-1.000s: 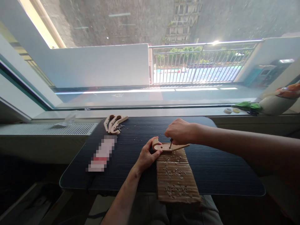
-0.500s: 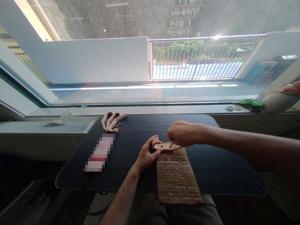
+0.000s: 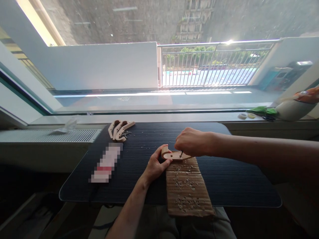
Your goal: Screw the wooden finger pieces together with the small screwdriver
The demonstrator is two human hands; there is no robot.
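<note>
A pale wooden hook [image 3: 175, 156] with holes along its flat face lies across the far end of a corrugated cardboard piece [image 3: 188, 181]. My left hand [image 3: 156, 166] grips the hook's curled end, thumb in front and fingers behind. Over the flat part my right hand [image 3: 190, 142] is closed around a thin metal shaft [image 3: 181, 154], which stands nearly upright in one of the holes. The upper part of the shaft is hidden in the fist, so I cannot make out whether it is a screw or a tool. Many small punctures mark the cardboard.
On the dark table [image 3: 231, 179], several more wooden hooks [image 3: 117, 129] lie at the back left beside loose screws [image 3: 126, 133]. A blurred pink-and-white item [image 3: 106, 164] rests nearer. Tape rolls [image 3: 243, 116] and a green item [image 3: 263, 110] sit on the windowsill.
My right fist has shifted slightly left and turned a little over the shaft. The left hand and the hook stay in place.
</note>
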